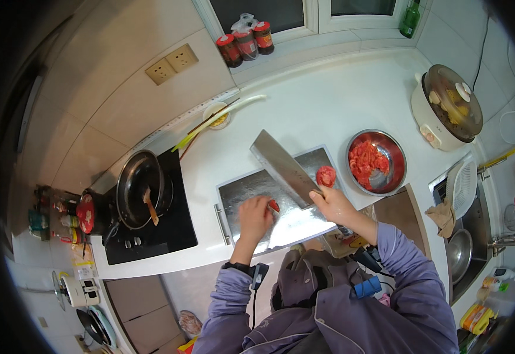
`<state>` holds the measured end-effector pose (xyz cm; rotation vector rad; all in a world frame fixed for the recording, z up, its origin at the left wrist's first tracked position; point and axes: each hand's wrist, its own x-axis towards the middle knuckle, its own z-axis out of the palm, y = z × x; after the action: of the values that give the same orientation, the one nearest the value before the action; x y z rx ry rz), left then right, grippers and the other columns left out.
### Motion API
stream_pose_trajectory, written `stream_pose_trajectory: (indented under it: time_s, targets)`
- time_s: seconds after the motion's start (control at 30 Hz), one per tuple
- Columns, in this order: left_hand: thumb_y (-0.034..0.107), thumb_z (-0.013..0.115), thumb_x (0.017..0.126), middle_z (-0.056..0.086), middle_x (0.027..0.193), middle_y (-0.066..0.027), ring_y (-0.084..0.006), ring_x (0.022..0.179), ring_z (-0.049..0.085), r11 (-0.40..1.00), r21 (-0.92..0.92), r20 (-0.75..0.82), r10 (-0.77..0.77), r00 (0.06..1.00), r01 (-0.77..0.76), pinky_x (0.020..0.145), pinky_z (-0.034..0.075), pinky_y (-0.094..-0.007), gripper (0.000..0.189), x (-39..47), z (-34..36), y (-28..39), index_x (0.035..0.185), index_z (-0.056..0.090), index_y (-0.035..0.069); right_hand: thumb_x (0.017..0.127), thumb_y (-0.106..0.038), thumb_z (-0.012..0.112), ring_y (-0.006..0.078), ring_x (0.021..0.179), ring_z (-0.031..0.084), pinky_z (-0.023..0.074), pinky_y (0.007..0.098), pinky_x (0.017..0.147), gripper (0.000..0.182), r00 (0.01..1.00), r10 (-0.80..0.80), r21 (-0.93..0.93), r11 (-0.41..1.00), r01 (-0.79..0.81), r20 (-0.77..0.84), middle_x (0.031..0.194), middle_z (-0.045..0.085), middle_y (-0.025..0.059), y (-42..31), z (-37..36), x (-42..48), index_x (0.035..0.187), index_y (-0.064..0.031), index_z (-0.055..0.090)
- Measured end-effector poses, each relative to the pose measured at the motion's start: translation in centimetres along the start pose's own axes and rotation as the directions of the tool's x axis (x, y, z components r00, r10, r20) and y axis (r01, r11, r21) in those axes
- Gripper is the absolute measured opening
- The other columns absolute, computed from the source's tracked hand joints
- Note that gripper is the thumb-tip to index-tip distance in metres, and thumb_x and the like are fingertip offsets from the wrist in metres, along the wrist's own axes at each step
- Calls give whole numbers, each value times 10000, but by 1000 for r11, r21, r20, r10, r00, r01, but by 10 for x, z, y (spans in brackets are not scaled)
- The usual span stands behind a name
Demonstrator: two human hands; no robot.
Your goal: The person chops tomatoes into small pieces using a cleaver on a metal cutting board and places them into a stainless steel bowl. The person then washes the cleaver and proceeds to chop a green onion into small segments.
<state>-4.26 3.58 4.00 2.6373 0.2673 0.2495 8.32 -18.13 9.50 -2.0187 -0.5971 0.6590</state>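
Observation:
My right hand point(334, 204) grips the handle of a cleaver point(284, 169), its broad blade raised at a slant over the metal cutting board point(244, 188). At the board's left part, my left hand point(256, 217) has a small piece of tomato point(274, 205) at its fingertips; whether the fingers pinch it is hard to tell. A cut tomato half point(326, 176) lies on the board's right side, beyond my right hand. Right of the board, a steel bowl point(397, 152) holds chopped tomato point(365, 161).
At left, a wok point(127, 190) with a wooden spatula point(150, 205) sits on the black cooktop point(173, 230). Behind are a scallion point(239, 104), chopsticks and a small bowl point(210, 111). An electric pot point(423, 110) stands back right, near the sink point(483, 239). Jars point(246, 44) line the windowsill.

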Motion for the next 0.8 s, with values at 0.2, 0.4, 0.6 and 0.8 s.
stream_pose_trajectory:
  time_s: [0.2, 0.4, 0.6, 0.8]
  targets:
    - [99, 658, 681, 602, 937, -61, -250, 985, 541, 965, 261, 16, -32, 999, 26, 1082, 92, -598, 221, 5, 47, -13, 893, 649, 162, 924, -287, 514, 318, 615, 588, 443, 384, 585, 313, 997, 48, -2, 999, -48, -64, 675, 598, 188, 8, -31, -28, 922, 22, 565]
    - [107, 668, 669, 606, 852, -50, -236, 944, 556, 969, 228, 63, 79, 995, -91, 1083, 91, -598, 187, 16, 44, 27, 844, 641, 167, 940, -291, 513, 136, 496, 529, 417, 304, 490, 300, 967, 189, 155, 974, -163, -172, 578, 547, 66, 21, -76, -70, 926, 3, 573]
    - [83, 665, 660, 587, 882, 20, -215, 991, 535, 906, -176, 313, 422, 851, -385, 1062, 87, -622, 240, 8, 82, 145, 863, 597, 193, 957, -274, 493, 84, 418, 480, 386, 256, 405, 281, 926, 280, 325, 926, -191, -255, 534, 487, 1, 29, -111, -105, 999, -11, 582]
    - [86, 681, 642, 535, 1055, -50, -227, 1087, 498, 864, -331, 239, 466, 852, -379, 1082, 148, -564, 440, 14, 109, 187, 1067, 605, 170, 954, -281, 497, 103, 436, 504, 398, 271, 425, 286, 917, 297, 251, 940, -232, -266, 538, 520, 29, 42, -129, -126, 936, -9, 584]
